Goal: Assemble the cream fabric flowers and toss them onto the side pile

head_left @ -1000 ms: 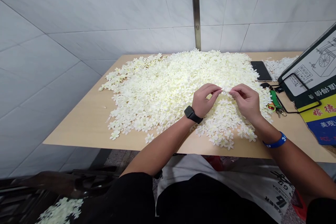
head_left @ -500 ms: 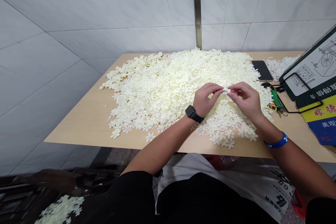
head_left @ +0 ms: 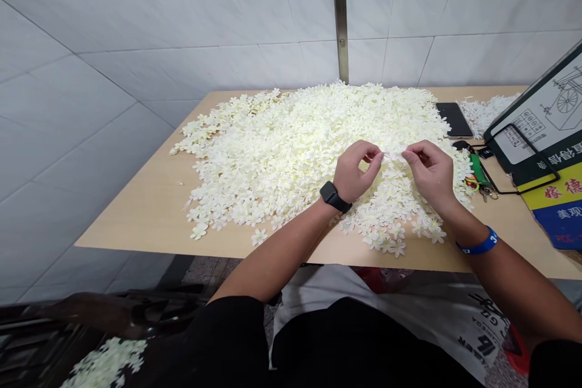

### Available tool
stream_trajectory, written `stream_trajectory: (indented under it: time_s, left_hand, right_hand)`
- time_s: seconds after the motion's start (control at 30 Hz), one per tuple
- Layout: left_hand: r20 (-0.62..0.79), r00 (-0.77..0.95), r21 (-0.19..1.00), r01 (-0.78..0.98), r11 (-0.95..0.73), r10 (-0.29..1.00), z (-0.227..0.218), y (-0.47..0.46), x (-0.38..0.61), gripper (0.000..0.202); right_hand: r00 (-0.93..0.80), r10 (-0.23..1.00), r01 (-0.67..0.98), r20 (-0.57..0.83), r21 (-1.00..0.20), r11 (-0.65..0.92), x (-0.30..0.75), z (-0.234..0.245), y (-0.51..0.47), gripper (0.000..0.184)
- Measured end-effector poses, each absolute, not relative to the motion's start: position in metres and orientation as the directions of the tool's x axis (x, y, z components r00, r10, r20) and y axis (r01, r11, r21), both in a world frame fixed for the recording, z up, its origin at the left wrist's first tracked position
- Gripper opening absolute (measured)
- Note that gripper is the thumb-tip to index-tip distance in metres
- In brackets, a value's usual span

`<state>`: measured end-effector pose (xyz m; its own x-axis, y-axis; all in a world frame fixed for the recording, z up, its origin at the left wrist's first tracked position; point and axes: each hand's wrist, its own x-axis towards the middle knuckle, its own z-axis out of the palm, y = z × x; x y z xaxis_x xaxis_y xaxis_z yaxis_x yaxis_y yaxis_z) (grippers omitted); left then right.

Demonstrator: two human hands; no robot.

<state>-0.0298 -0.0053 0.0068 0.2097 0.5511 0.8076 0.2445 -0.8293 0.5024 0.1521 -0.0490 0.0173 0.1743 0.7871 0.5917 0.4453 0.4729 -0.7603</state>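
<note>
A wide heap of cream-white artificial flowers (head_left: 291,139) covers much of the table. Over its right part, my left hand (head_left: 357,171) is closed in a pinch, thumb against forefinger, with a tiny whitish bit at the fingertips. Facing it, my right hand (head_left: 430,174) also pinches with thumb and forefinger. A narrow gap separates the two sets of fingertips. Whatever each hand holds is too small and too like the white flowers behind it to name.
Right of the heap lie a phone (head_left: 454,119), small white pieces (head_left: 486,112), and keys (head_left: 488,193) with a green tag. A printed box (head_left: 541,133) stands at the table's (head_left: 131,218) right side. A tiled wall (head_left: 150,6) closes off the back. More flowers (head_left: 107,364) lie low at left.
My hands have drawn apart slightly: the fingertips nearly met over a small white thing before, and now a wider gap lies between them. The heap looks unchanged.
</note>
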Motion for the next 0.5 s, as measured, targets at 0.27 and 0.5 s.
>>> stream_trajectory:
  time_s: [0.27,0.5]
  left_hand:
    - [0.786,0.232,0.499,0.308,-0.81,0.573,0.0095,-0.0039,-0.0326,0.024]
    - [0.76,0.293,0.474,0.36,-0.803,0.58,0.0041,0.001,-0.0312,0.016]
  right_hand:
    - [0.231,0.8,0.485,0.554,-0.779,0.398,0.1515,0.0171,-0.046,0.027]
    - [0.311,0.828,0.512,0.466,-0.816,0.267,0.156,0.0181,-0.0423,0.04]
